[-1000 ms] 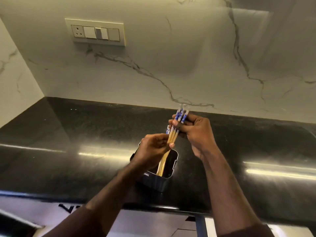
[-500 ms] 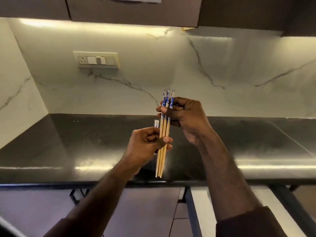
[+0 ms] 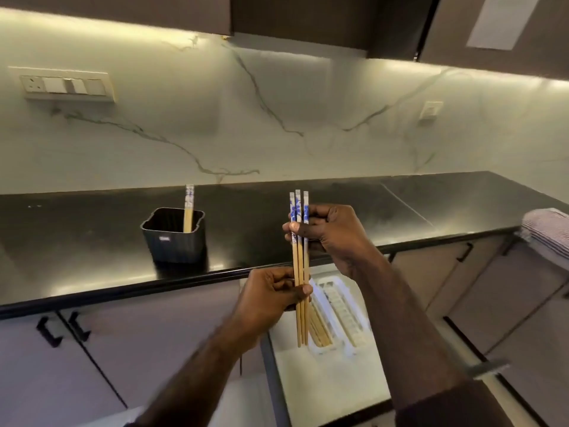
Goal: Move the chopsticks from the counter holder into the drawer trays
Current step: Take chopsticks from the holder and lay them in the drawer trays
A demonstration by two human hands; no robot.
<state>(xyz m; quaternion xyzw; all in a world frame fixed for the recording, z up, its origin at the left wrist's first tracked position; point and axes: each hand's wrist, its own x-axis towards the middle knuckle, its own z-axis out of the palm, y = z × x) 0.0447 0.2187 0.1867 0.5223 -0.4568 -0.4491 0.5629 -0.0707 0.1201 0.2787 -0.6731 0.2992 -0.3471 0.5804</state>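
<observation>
Three wooden chopsticks (image 3: 299, 263) with blue-and-white tops stand upright in the air, held by both hands. My right hand (image 3: 332, 235) pinches them near the patterned tops. My left hand (image 3: 274, 292) grips them lower down. They hang over the open drawer (image 3: 320, 377), where white trays (image 3: 341, 306) lie; one tray holds several chopsticks (image 3: 320, 331). The dark ribbed holder (image 3: 174, 238) stands on the black counter to the left with one chopstick (image 3: 188, 211) still upright in it.
The black counter (image 3: 400, 217) runs along a marble wall. A folded striped cloth (image 3: 548, 235) lies on its right end. Cabinet doors with black handles (image 3: 49, 331) sit below the counter at left. A switch plate (image 3: 66, 86) is on the wall.
The chopsticks have been lifted out of the holder and carried right, over the open drawer. The view has swung so the holder now sits to the left.
</observation>
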